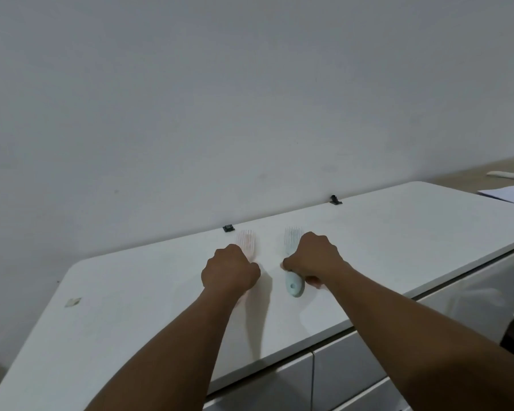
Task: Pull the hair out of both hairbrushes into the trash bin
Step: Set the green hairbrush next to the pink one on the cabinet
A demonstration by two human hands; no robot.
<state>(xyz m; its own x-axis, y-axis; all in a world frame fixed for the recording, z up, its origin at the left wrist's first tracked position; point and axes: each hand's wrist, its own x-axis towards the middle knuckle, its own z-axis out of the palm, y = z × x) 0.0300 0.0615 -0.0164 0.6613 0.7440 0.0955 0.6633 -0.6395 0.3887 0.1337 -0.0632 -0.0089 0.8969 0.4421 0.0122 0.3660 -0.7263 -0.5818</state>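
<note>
Here, on a white countertop (398, 232) against a bare wall (250, 84), left hand (229, 269) grips the pink hairbrush (247, 240), right hand (313, 256) the blue hairbrush (294, 284).

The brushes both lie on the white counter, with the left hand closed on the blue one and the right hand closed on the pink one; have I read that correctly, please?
Not quite: the colours are swapped. In the head view the left hand is closed on the pink brush, and the right hand is closed on the blue brush. Both brushes do lie on the white counter.
</note>
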